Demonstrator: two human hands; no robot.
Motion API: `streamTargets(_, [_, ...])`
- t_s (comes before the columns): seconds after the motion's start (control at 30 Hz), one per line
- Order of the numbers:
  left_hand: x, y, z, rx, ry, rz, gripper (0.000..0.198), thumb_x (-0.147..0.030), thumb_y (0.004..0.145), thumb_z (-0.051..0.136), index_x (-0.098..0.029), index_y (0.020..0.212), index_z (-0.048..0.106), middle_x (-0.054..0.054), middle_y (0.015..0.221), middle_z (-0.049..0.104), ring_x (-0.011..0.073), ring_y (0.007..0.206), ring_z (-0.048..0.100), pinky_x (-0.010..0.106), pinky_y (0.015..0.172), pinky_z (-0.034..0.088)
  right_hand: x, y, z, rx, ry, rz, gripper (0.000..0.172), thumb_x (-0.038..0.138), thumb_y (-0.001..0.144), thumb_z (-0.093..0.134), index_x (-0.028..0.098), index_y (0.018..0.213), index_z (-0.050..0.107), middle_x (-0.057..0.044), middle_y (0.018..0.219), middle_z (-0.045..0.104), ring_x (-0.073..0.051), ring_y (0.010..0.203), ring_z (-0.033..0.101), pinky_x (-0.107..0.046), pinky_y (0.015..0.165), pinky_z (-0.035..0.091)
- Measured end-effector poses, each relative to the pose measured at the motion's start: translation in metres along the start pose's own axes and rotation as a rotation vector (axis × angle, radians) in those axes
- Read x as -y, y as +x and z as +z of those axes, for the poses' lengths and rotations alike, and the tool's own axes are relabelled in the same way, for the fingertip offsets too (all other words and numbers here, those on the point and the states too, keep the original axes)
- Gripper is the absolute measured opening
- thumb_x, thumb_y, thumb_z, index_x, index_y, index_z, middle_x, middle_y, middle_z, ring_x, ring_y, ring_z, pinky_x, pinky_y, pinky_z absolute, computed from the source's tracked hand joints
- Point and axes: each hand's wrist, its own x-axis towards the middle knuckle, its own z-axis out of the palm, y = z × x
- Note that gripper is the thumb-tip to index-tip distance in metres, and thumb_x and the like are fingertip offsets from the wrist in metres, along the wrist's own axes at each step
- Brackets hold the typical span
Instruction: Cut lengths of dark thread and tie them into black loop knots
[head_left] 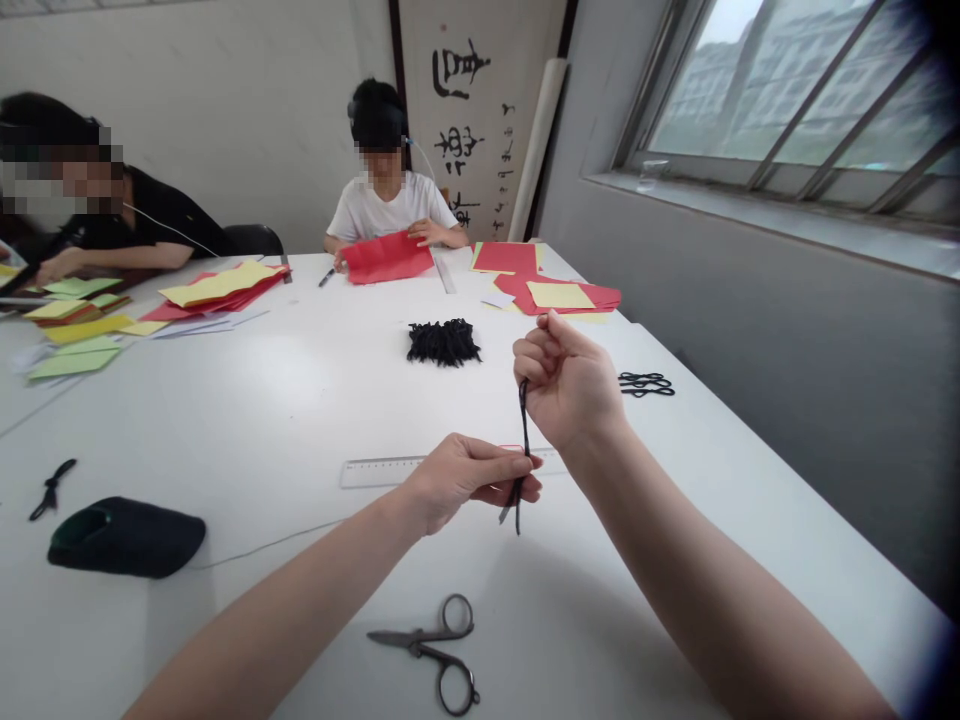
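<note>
A doubled black cord (524, 420) hangs upright between my two hands. My right hand (574, 385) is curled closed around its upper end. Lower down, my left hand (476, 480) pinches the same cord between thumb and fingers, and two loose ends dangle below. Behind the left hand lies a clear ruler (382, 471) on the white table. Open scissors (431, 645) rest nearer to me, their blades pointing left. A dark spool of thread (131, 538) lies on its side at the left, its thread running toward my left forearm.
A bundle of black cords (444, 342) lies mid-table, with looped cords (646, 384) to the right. A small knotted cord (52, 490) is at far left. Coloured paper (225, 285) is stacked farther back. Across the table, one person (394, 205) holds red paper; another person (161, 215) sits left.
</note>
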Motion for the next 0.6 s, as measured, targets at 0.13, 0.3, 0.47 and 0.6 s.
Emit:
streamTargets(0.13, [-0.001, 0.000, 0.000, -0.008, -0.013, 0.001, 0.026, -0.036, 0.063, 0.081, -0.012, 0.071, 0.074, 0.007, 0.067, 0.068, 0.0146, 0.066, 0.062, 0.029, 0.068, 0.048, 0.000, 0.002, -0.003, 0.030, -0.042, -0.010, 0.025, 0.018, 0.087, 0.056, 0.018, 0.067, 0.042, 0.008, 0.054, 0.019, -0.003, 0.041, 0.020, -0.012, 0.033, 0.020])
streamTargets(0.3, [-0.004, 0.000, -0.001, -0.014, -0.009, -0.015, 0.027, -0.036, 0.063, 0.080, -0.010, 0.068, 0.072, 0.008, 0.069, 0.068, 0.0141, 0.066, 0.062, 0.028, 0.068, 0.048, 0.009, 0.002, 0.000, -0.025, 0.017, -0.005, 0.023, 0.014, 0.088, 0.050, 0.018, 0.067, 0.042, 0.009, 0.053, 0.020, -0.004, 0.040, 0.020, -0.012, 0.032, 0.018])
streamTargets(0.47, [-0.009, 0.002, -0.020, -0.022, 0.043, 0.022, 0.029, -0.040, 0.068, 0.076, -0.012, 0.076, 0.073, 0.009, 0.077, 0.070, 0.0154, 0.073, 0.064, 0.029, 0.073, 0.048, 0.023, -0.003, -0.005, 0.096, -0.147, -0.019, 0.026, 0.019, 0.084, 0.051, 0.019, 0.063, 0.036, 0.009, 0.051, 0.019, -0.005, 0.039, 0.014, -0.015, 0.032, 0.011])
streamTargets(0.6, [-0.015, 0.006, -0.043, -0.057, 0.194, 0.006, 0.028, -0.039, 0.067, 0.076, -0.013, 0.073, 0.073, 0.009, 0.077, 0.071, 0.0168, 0.075, 0.064, 0.028, 0.072, 0.048, 0.018, -0.009, -0.032, 0.394, -0.644, -0.025, 0.021, 0.029, 0.079, 0.064, 0.021, 0.076, 0.045, 0.008, 0.057, 0.037, -0.004, 0.042, 0.021, -0.016, 0.037, 0.015])
